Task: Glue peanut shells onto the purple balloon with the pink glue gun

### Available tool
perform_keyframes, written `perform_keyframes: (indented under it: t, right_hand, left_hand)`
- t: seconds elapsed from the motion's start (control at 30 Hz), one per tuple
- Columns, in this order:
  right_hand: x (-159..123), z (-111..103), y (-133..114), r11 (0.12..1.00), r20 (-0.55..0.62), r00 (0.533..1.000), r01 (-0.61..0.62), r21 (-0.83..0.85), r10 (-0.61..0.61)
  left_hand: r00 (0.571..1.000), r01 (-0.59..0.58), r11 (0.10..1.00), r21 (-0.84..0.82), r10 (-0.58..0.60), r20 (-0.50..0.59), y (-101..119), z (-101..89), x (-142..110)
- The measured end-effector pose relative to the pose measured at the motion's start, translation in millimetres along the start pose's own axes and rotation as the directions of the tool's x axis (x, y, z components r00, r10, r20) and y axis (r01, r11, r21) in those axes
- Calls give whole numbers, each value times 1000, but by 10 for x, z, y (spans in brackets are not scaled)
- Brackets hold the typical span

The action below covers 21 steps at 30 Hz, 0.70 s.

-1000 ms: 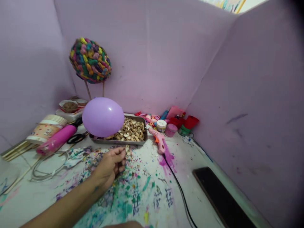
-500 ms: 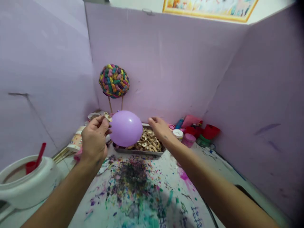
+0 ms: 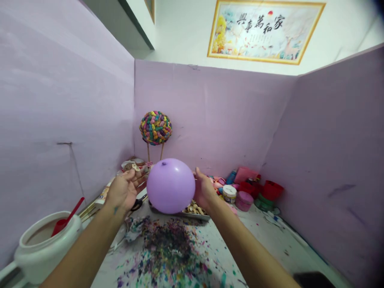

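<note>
A lilac balloon point(image 3: 171, 185) is lifted above the paint-spattered table, in front of a metal tray of nut shells point(image 3: 195, 209). My right hand point(image 3: 203, 189) is cupped against the balloon's right side and holds it. My left hand point(image 3: 124, 190) is just left of the balloon, fingers partly spread, and pinches a small shell piece point(image 3: 135, 167) between thumb and fingertip. The balloon's knot end points up.
A multicoloured ball on two sticks point(image 3: 155, 128) stands at the back. A white tub with a red scoop point(image 3: 45, 242) sits at near left. Small paint jars and red cups point(image 3: 251, 193) crowd the back right corner. Lilac partition walls close in three sides.
My right hand reached in and took the balloon, lifting it off the tray. My left hand rose from the table with the shell piece. The view tilted upward.
</note>
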State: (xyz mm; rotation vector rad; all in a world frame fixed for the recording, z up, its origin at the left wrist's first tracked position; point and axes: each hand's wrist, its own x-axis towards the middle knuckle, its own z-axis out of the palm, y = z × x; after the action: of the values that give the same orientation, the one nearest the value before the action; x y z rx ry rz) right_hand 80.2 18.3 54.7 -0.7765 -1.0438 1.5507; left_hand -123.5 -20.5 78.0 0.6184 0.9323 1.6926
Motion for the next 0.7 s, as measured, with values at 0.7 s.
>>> perform_keyframes:
  t: [0.7]
  right_hand:
    - [-1271,-404,269,944,-139,938,299,-142,-318]
  left_hand:
    - [526,113,651,751,-680,510,2,-6,-527]
